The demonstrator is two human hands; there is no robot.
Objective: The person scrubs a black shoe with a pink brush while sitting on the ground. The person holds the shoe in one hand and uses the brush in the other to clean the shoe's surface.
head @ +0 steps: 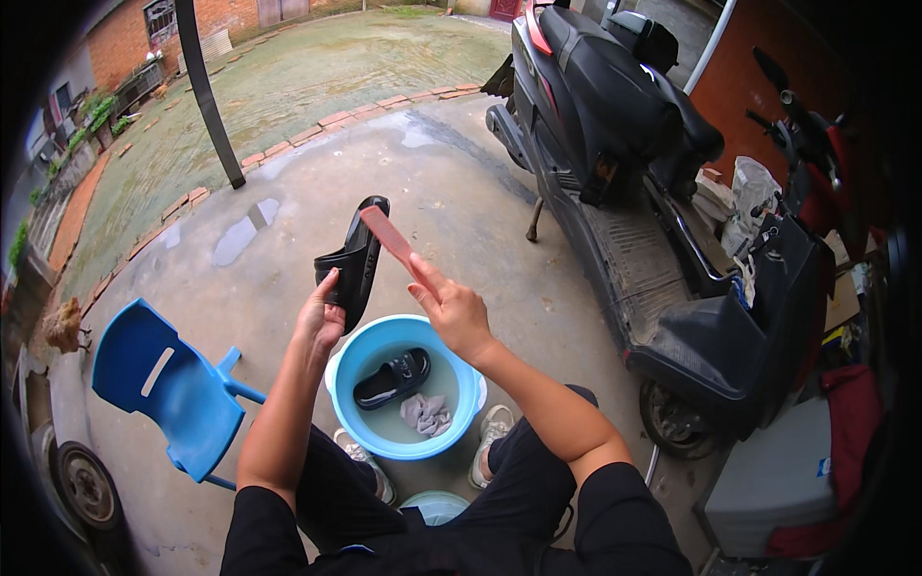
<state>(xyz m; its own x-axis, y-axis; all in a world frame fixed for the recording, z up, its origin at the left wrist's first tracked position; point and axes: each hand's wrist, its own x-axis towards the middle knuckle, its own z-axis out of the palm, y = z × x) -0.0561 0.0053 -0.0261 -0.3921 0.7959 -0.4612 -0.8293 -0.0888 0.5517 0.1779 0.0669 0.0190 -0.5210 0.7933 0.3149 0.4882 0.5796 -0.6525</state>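
Observation:
My left hand (322, 314) grips a black slide sandal (354, 270) by its strap and side, toe end up, above the rim of a light-blue plastic basin (346, 425). In my right hand (451, 309) is a reddish-pink brush (392, 239) held by its handle, its head over the sandal's upper end; whether it touches cannot be told. The basin stands on the floor between my feet and holds cloudy water. A second black slide sandal (392, 378) and a crumpled grey cloth (426, 415) lie in it.
A blue plastic chair (194, 410) stands at left, near a small wheel (88, 484). A large black scooter (619, 237) fills the right side, with a grey box (771, 468) below it. Beyond the concrete floor (346, 173) are a dark post (205, 93) and a brick edging (335, 121).

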